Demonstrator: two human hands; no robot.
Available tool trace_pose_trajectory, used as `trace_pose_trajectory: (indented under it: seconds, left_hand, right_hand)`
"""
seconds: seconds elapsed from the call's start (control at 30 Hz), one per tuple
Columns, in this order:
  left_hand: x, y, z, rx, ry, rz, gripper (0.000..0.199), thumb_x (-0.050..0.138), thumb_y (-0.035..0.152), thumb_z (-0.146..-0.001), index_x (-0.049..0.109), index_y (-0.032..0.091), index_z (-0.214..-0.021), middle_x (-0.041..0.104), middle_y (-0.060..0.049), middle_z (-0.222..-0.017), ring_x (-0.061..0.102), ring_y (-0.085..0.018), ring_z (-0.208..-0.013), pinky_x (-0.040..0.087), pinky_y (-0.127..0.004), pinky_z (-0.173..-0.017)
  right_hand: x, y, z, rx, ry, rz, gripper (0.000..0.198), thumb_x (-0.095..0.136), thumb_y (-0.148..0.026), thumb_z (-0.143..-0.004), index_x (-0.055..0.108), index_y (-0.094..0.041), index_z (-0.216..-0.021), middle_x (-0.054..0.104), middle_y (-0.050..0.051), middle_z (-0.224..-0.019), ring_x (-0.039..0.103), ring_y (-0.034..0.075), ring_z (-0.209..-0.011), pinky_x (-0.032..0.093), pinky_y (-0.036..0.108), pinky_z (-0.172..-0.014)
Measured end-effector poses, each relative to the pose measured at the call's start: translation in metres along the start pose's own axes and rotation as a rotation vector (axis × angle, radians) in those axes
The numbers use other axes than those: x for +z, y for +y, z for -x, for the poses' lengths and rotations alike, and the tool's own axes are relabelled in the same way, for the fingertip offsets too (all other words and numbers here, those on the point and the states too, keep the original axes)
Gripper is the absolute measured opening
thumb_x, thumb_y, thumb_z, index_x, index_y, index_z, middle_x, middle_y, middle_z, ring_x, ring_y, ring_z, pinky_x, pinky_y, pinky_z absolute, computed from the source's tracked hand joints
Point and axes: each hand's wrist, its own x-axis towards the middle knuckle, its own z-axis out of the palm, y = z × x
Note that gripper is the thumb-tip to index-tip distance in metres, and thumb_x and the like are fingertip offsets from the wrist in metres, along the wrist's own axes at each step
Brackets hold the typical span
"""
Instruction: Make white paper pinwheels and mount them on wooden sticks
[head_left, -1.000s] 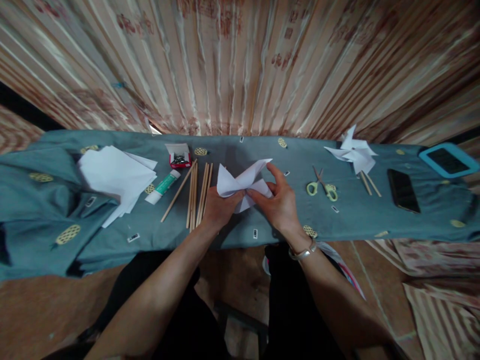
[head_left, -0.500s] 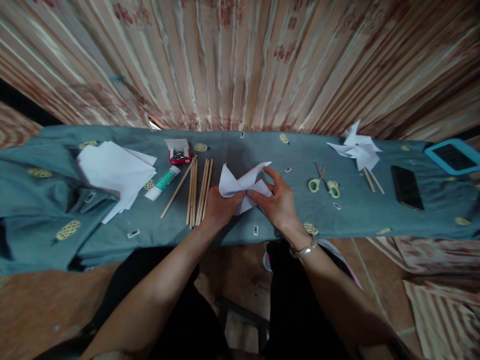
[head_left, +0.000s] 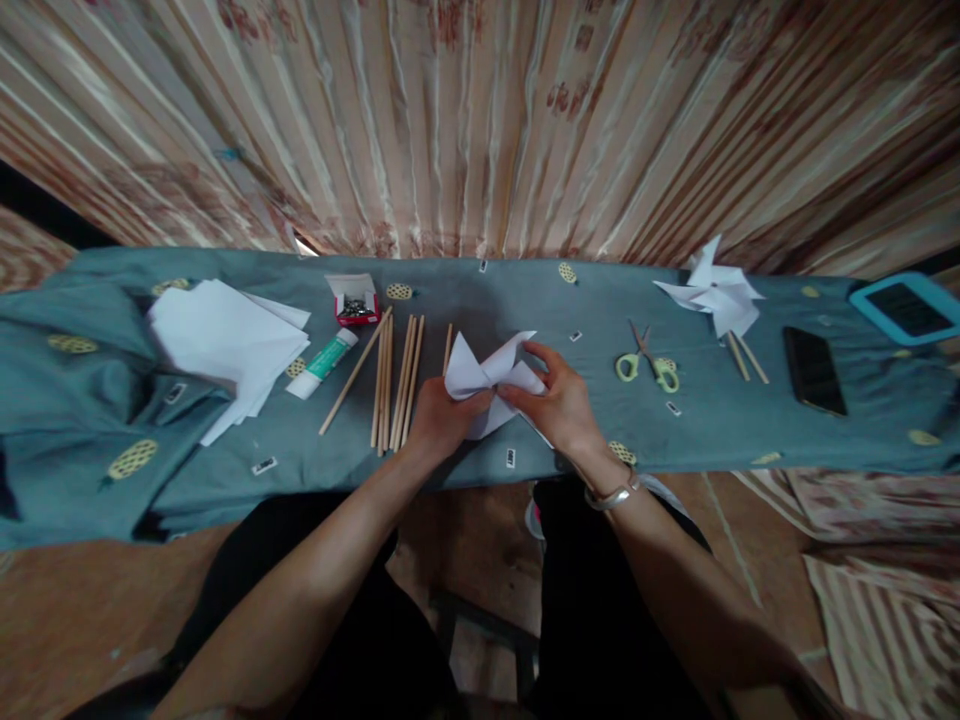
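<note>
A white paper pinwheel (head_left: 469, 372) is held between my two hands over the middle of the table. My left hand (head_left: 441, 415) grips its left side, the thumb pressed near the folded centre. On the other side my right hand (head_left: 559, 400) pinches a curved blade between thumb and fingers. Whether a pin sits at the centre is hidden by my thumbs. Just left of the pinwheel, one wooden stick (head_left: 448, 350) lies partly behind my left hand. Several more wooden sticks (head_left: 384, 385) are laid side by side further left.
On the left are white paper sheets (head_left: 225, 345), a glue stick (head_left: 322, 363) and an opened box of small metal pins (head_left: 355, 306). To the right lie scissors (head_left: 645, 360), a finished-looking pinwheel (head_left: 716, 290) with sticks, a phone (head_left: 814, 370) and a blue-framed tablet (head_left: 907, 308). A curtain (head_left: 465, 130) hangs behind.
The pinwheel has turned and shifted slightly in my hands, its lower flap now spread towards the right. More of the single stick beside it shows. Both hands keep their grip.
</note>
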Motion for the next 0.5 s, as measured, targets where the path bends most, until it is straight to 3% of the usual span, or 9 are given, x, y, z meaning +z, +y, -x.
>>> trace_pose_trajectory:
  seconds: [0.23, 0.5]
  left_hand:
    - [-0.0013, -0.0069, 0.0032, -0.009, 0.003, -0.187, 0.010, 0.072, 0.023, -0.064, 0.066, 0.016, -0.058, 0.064, -0.004, -0.059, 0.060, -0.022, -0.062, 0.040, -0.029, -0.055]
    - [-0.0014, -0.0042, 0.0035, 0.021, -0.016, -0.190, 0.017, 0.072, 0.032, -0.062, 0.068, 0.016, -0.064, 0.064, 0.000, -0.060, 0.058, -0.017, -0.062, 0.040, -0.026, -0.056]
  right_hand:
    - [-0.0052, 0.0005, 0.0007, 0.093, -0.059, -0.056, 0.076, 0.082, -0.029, -0.060, 0.055, -0.020, -0.131, 0.077, 0.003, -0.083, 0.074, 0.026, -0.078, 0.059, 0.042, -0.073]
    - [-0.0065, -0.0003, 0.0024, 0.036, -0.049, 0.003, 0.073, 0.081, -0.031, -0.063, 0.056, -0.022, -0.131, 0.078, 0.003, -0.084, 0.073, 0.026, -0.078, 0.057, 0.042, -0.074]
